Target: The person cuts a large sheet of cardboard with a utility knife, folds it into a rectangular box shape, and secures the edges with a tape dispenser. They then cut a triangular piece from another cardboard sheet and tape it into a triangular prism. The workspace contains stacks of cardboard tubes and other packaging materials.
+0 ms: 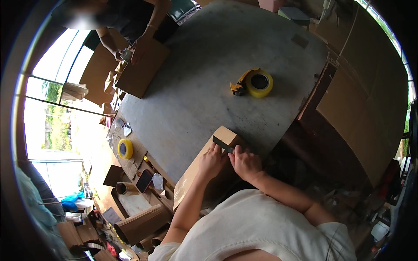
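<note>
A long brown cardboard box (191, 178) lies at the near edge of the grey table (191, 87), its far end on the tabletop. Near that end a dark gap or strip (221, 143) crosses the box; I cannot tell which. My left hand (211, 162) grips the box on the left of it, fingertips at the dark edge. Curled in on the right side, my right hand (245, 163) holds the box with its thumb beside the dark strip. Farther off on the table is a tape dispenser (238, 87) with a yellow tape roll (266, 90).
At the far left, another person's hands (133, 52) work at a large cardboard box (143, 69). A second tape roll (125, 148) and a phone (144, 181) lie on the left side. Cardboard sheets (352, 113) stand to the right; rolled cardboard (141, 224) is at lower left.
</note>
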Demonstrator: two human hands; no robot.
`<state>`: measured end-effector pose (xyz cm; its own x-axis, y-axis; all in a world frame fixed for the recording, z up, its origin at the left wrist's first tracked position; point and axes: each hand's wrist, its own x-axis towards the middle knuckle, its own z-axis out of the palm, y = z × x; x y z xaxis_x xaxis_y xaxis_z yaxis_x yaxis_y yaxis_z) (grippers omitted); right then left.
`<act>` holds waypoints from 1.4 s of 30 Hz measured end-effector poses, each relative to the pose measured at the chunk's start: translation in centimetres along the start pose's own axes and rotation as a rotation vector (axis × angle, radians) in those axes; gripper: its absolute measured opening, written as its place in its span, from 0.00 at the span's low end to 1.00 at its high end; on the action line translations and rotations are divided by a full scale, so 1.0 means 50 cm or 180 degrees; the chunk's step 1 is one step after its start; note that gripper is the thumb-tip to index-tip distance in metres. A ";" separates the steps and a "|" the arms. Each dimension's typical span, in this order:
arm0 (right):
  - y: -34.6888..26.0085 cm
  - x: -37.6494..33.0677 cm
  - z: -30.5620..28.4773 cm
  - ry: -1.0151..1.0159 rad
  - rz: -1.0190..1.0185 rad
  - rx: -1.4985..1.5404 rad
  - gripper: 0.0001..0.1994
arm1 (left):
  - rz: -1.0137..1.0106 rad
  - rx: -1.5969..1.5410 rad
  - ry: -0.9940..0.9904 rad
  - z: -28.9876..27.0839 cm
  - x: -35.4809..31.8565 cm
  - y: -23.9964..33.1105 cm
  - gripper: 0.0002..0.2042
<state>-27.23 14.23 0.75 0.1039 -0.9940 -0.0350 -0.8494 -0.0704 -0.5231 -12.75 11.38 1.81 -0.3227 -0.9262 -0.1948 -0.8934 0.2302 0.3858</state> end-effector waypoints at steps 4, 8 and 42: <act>0.048 0.004 0.016 0.0294 -0.0194 0.0111 0.15 | -0.0106 0.0126 -0.0058 -0.007 -0.003 0.004 0.24; 0.089 0.009 0.017 0.0309 -0.0320 -0.0178 0.16 | -0.0101 0.0283 -0.0022 0.005 -0.006 -0.008 0.29; 0.315 0.252 -0.123 0.1996 0.0394 0.0891 0.30 | -0.0237 0.0094 -0.0247 -0.017 -0.004 0.010 0.32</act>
<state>-42.48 0.06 -2.67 -0.3751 -0.8602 0.3456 -0.6615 -0.0128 -0.7498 -12.84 11.42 2.82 -0.2772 -0.9155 -0.2915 -0.9243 0.1712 0.3411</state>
